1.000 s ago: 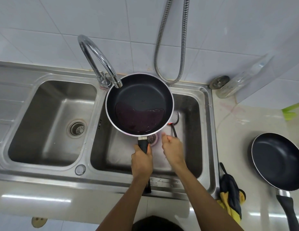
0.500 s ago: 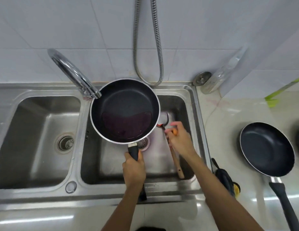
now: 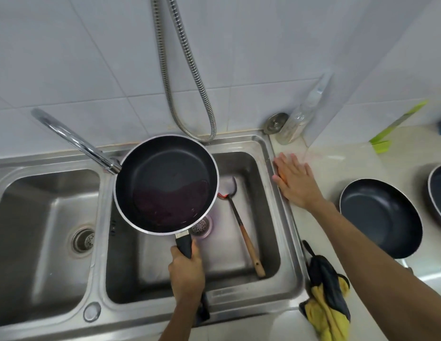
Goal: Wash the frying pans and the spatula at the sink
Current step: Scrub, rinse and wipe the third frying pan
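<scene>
My left hand (image 3: 187, 271) grips the black handle of a dark frying pan (image 3: 165, 183) and holds it level over the right basin of the steel sink (image 3: 286, 217). A pool of purplish liquid lies in the pan. The spatula (image 3: 240, 226), metal blade and wooden handle, lies loose in that basin to the right of the pan. My right hand (image 3: 294, 180) rests flat on the counter just right of the sink rim, fingers spread. A bit of something orange shows under its edge. A second dark pan (image 3: 382, 217) sits on the counter at right, and a third pan (image 3: 439, 193) is cut off by the frame edge.
The chrome faucet (image 3: 74, 141) reaches over to the pan's left rim. A metal shower hose (image 3: 187, 94) hangs on the tiled wall. A clear bottle (image 3: 305, 112) and a metal lid (image 3: 276, 123) stand in the counter's back corner. A yellow and dark cloth (image 3: 327, 294) lies at the sink's front right.
My right hand let go of the spatula in the basin and moved right onto the counter. The spatula now lies loose. The pan stays in my left hand.
</scene>
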